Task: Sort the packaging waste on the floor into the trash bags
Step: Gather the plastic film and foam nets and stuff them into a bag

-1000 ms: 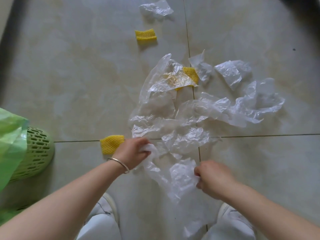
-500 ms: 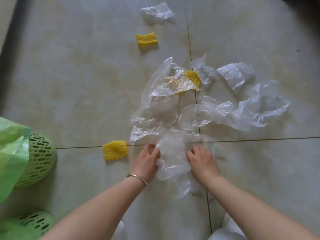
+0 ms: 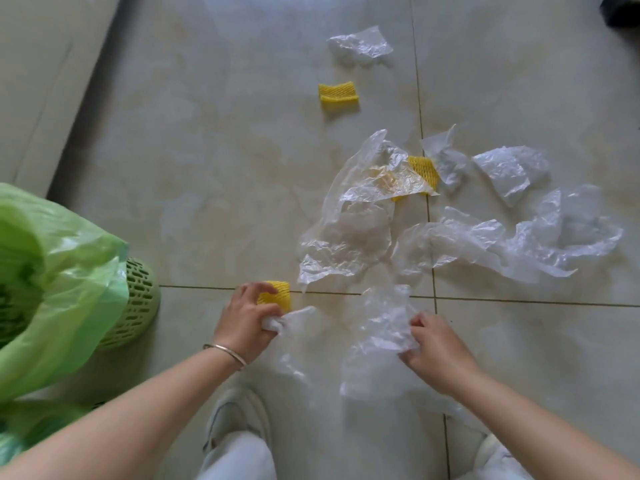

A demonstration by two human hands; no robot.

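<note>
Glossy beige floor tiles (image 3: 214,174) strewn with clear plastic wrap (image 3: 349,233).

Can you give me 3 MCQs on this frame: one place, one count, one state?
1. Where is the green bag?
A. The person's left
B. The person's right
C. Far end of the floor

2. How many yellow foam nets are visible?
A. One
B. Three
C. Five

3. What is the right hand doing?
A. Resting flat and empty
B. Gripping clear plastic film
C. Holding a net

Key:
1 A, the bag lines a green basket at the left edge.
2 B, one far net, one net under film, one net at the left hand.
3 B, the fingers close on crumpled film; the left hand also grips film.
</note>
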